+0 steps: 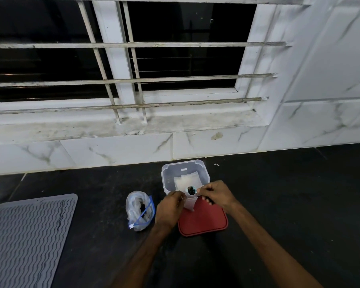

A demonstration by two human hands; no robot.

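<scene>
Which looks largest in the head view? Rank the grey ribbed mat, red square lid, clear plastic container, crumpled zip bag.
1. Grey ribbed mat, though cut off by the frame.
2. Red square lid and clear plastic container: too alike to rank.
3. Crumpled zip bag.

Tub ahead, bag left; open counter rt.

2 bare forearms of 1 person, the left forearm and the right forearm, uncovered along all the length in view, long and slim, broader toward the bottom edge. The left hand and right hand are bare too, knuckles and short fingernails just visible
</scene>
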